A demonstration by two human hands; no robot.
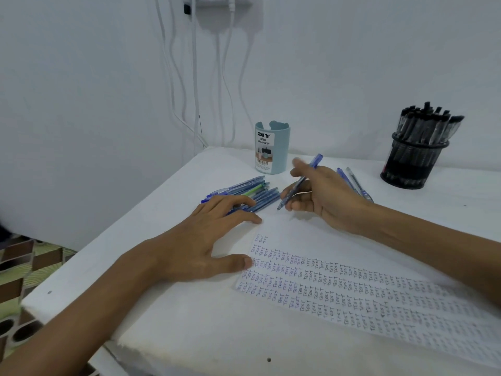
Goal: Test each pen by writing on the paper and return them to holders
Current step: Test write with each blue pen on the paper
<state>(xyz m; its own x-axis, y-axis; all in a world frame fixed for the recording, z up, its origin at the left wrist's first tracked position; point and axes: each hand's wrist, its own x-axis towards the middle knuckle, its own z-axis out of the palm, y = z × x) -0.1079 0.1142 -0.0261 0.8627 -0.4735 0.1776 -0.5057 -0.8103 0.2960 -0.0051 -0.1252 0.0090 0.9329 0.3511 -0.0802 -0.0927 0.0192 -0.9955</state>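
Over the white tabletop (189, 321), the right grip (322, 194) pinches a slim translucent blue plastic pen (314, 163), tip just above the white paper sheet (311, 229) crowded with handwritten "TEST" rows. The left grip (206, 240) lies flat, fingers spread. Behind stands a pale blue cup holder (272, 156) labelled "DIY DESK ORGANIZER".

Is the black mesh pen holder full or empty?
Full: black pens crowd the black wire-mesh pen holder, rising above its rim.

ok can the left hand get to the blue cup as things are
Probably yes. The left hand lies open and empty; between it and the blue cup is only the flat pile of pens, easy to pass over. The right hand, with its pen, is off to the side.
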